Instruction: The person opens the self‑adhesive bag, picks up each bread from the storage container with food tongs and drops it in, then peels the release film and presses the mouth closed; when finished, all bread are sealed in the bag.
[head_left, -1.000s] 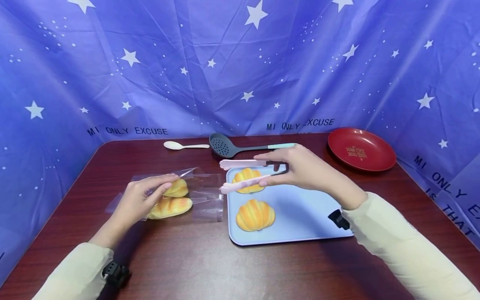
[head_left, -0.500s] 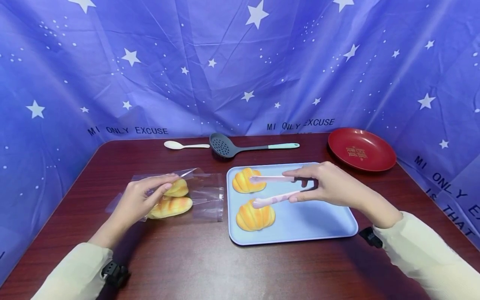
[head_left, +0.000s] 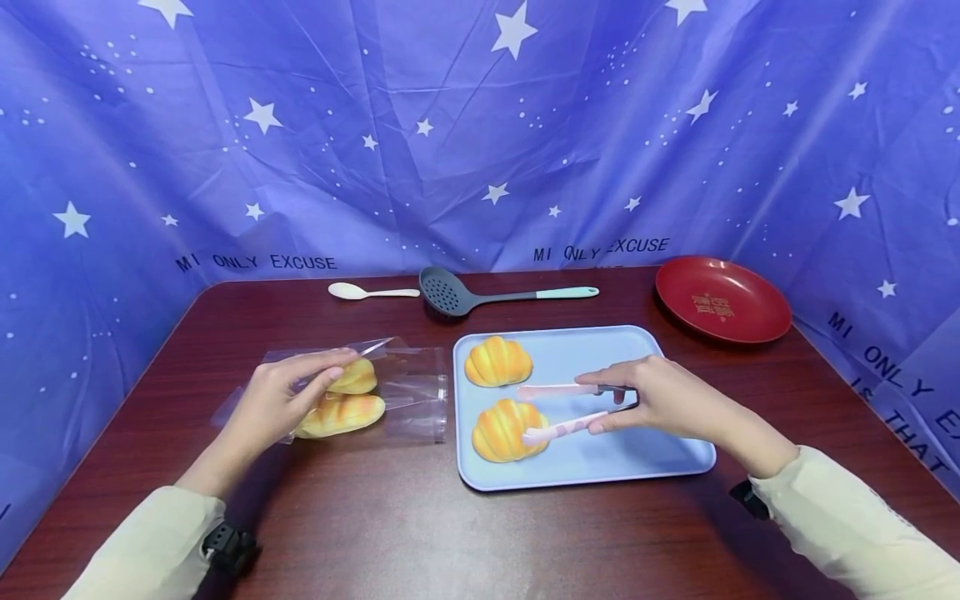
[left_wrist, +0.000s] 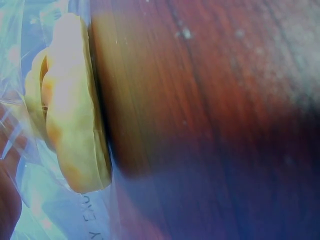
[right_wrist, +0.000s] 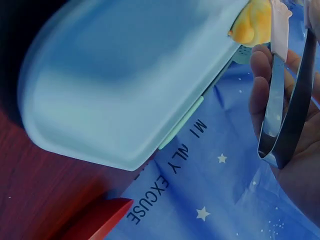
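Currently | left hand (head_left: 281,402) pinching bag (head_left: 416,412) | right hand (head_left: 671,402) gripping tongs (head_left: 573,427), splayed by near roll (head_left: 501,432) | off-centre squeeze could skid roll; slack pinch could collapse bag

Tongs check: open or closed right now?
Open. In the head view, the right hand holds the tongs with their two pink sides apart, and the blue tray shows between them.

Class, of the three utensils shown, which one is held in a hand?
The pink tongs, gripped by the right hand over the tray. The spoon and the skimmer lie untouched at the far side of the table.
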